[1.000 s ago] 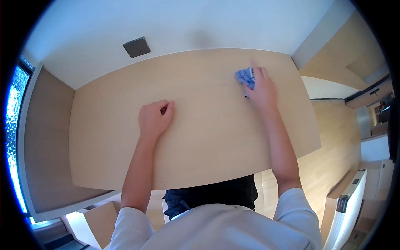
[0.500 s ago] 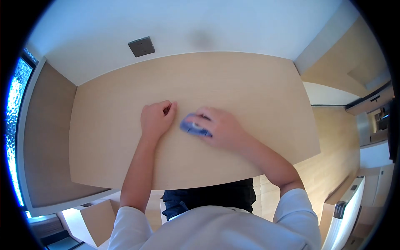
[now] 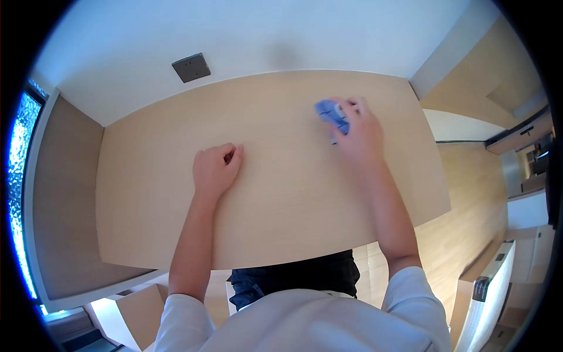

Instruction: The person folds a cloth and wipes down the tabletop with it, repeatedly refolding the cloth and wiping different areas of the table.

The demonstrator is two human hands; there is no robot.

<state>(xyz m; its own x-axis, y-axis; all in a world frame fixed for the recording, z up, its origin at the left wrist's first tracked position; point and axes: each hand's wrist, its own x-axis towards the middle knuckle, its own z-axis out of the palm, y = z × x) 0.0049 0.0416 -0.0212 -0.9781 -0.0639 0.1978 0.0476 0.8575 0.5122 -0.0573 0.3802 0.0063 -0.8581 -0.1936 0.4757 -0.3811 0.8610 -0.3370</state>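
A crumpled blue cloth with dark lines lies on the light wooden desktop, towards its back right. My right hand grips it from the right, fingers bent over its edge and slightly blurred. On the left half of the desktop rests my left hand, curled into a fist with the thumb against the fingers. Nothing shows in that fist.
A dark socket plate is on the white wall behind the desktop. A brown panel and a bright window bound the left side. Cardboard boxes stand on the floor at lower left, with a long white-faced package at lower right.
From the back right, my right hand swept the cloth to the middle near my left hand, then out again to the back right. My left hand stayed in place.
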